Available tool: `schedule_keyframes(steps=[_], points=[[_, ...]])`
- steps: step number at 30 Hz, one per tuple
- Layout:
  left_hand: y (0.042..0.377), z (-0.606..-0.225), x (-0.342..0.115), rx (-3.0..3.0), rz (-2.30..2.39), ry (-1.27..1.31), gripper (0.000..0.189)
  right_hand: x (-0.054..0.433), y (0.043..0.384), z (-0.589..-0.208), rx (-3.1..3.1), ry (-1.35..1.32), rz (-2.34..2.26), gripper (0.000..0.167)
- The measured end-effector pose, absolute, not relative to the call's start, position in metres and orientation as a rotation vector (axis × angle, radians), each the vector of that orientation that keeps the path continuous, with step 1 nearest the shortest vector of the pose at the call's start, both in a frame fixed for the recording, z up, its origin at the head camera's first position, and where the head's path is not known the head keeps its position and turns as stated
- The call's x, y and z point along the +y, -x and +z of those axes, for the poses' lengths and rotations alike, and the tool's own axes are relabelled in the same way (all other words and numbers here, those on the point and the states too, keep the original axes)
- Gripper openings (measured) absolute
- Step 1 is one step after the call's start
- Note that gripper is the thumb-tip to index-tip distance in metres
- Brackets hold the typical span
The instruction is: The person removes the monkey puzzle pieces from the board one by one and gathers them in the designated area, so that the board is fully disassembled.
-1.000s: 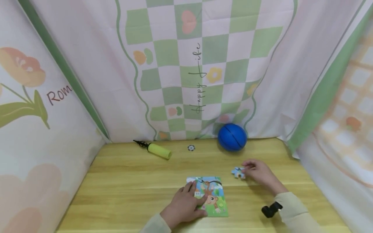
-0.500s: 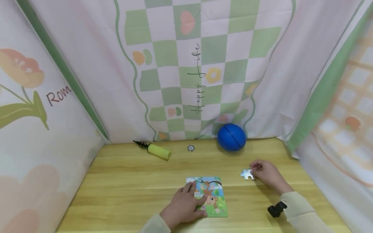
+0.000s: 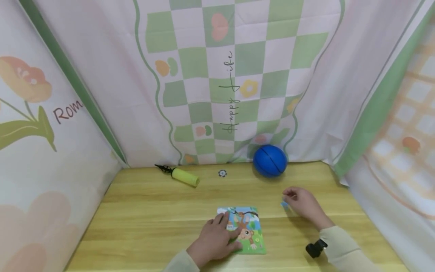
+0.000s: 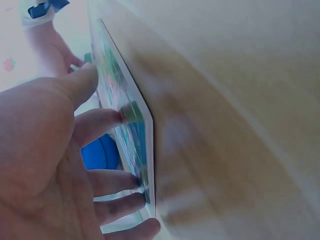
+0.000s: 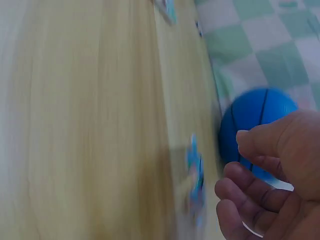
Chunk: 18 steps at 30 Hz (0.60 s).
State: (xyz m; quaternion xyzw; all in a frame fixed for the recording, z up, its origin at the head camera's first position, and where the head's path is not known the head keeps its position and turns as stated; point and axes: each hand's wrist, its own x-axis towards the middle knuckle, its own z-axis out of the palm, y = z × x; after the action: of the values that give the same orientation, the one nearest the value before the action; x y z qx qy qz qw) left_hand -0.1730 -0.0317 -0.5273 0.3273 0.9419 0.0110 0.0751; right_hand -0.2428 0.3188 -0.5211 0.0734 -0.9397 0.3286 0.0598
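Observation:
A small monkey jigsaw puzzle [image 3: 253, 228] lies on the wooden table. My left hand [image 3: 217, 236] rests on its left part, fingers spread and fingertips on the picture; the left wrist view shows them along the board [image 4: 142, 107]. To the right, my right hand [image 3: 304, 206] hovers low over the table with loosely curled fingers. Just past its fingertips is a blue jigsaw piece [image 3: 284, 204], partly hidden in the head view. In the right wrist view the piece [image 5: 195, 180] is blurred, almost edge-on, with a gap between it and the fingers [image 5: 232, 187].
Behind the right hand, a blue ball [image 3: 270, 161] sits by the patterned curtain [image 3: 224, 109]. A yellow-green hand pump [image 3: 185, 177] with a black nozzle lies at the back left. Between them is a small gear-shaped disc [image 3: 222, 173].
My right hand shifted right with the jigsaw piece, then came back left. The piece has tilted from showing its face to nearly edge-on. My left hand and the puzzle stayed put.

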Motion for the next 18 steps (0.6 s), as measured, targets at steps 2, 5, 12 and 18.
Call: schedule_keyframes(steps=[2, 5, 12, 18], points=[[0.172, -0.529, -0.033, 2.839, 0.053, -0.977, 0.060, 0.305, 0.242, -0.519, -2.838, -0.244, 0.994, 0.016], [0.173, -0.532, -0.038, 2.857, 0.053, -0.983, 0.064, 0.283, 0.240, -0.518, -2.841, -0.276, 1.005, 0.016], [0.183, -0.540, -0.057, 2.959, 0.029, -0.834, 0.092, 0.228, 0.226, -0.513, -2.901, -0.445, 1.083, 0.013], [0.192, -0.543, -0.063, 2.966, 0.067, -0.681, 0.104, 0.190, 0.220, -0.517, -2.897, -0.857, 1.006, 0.022]])
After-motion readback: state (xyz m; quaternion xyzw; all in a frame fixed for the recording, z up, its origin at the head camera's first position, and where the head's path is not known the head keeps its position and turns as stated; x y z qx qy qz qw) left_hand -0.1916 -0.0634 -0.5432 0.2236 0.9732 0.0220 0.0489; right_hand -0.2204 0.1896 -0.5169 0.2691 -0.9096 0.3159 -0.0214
